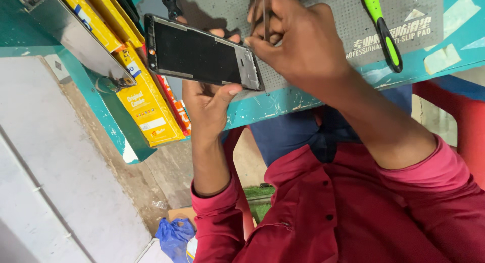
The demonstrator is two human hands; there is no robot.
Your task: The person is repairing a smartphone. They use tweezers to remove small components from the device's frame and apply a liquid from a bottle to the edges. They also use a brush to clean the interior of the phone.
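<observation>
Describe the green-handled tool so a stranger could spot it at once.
Start at the grey dotted mat on the teal workbench. Near its right end, beyond the right hand, lies the screwdriver. Its bright green and black handle sets it apart from everything else on the mat.

Opened phone frame (202, 53): flat rectangular chassis, dark inner panel, silver metal rim, a grey metal section with cutouts at its right end. Sits upper centre-left of the frame, long axis tilted slightly down to the right, held off the bench edge. Tweezers (264, 13): thin, metallic, two slim prongs, near upright, upper centre of the frame, tips pointing down at the phone frame's right end. Tip contact is hidden by fingers.
</observation>
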